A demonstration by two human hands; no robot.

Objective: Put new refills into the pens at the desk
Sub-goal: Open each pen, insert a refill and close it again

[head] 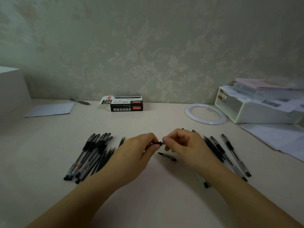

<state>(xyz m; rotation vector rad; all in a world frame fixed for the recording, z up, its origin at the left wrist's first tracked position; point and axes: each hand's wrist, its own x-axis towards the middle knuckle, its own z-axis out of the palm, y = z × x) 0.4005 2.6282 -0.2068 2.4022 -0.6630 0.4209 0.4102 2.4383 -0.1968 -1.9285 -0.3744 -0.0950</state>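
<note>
A: Where do we have our grip?

B: Our left hand [139, 150] curls around a black pen barrel [157, 143], and our right hand [184, 143] pinches its dark tip end between thumb and forefinger. The barrel runs level between both hands, above the pale pink desk [148, 203]. Most of it is hidden in the left palm.

A: And just below?

B: A loose black pen cap with a silvery clip [167, 156] lies on the desk right under our fingers, touching neither hand.

A: The other pens?

B: To the left, a bundle of black-capped clear pens [88, 155] lies fanned out, with thin dark refills [107, 155] beside it, partly under our left wrist. To the right, a looser row of clear pens with black grips [230, 153] lies spread apart.

A: Further out?

B: A black and white cardboard pen box [123, 104] stands open by the wall. A white ring [205, 112] lies near a white plastic organiser [256, 111], and a pale blue sheet [51, 110] sits far left.
</note>
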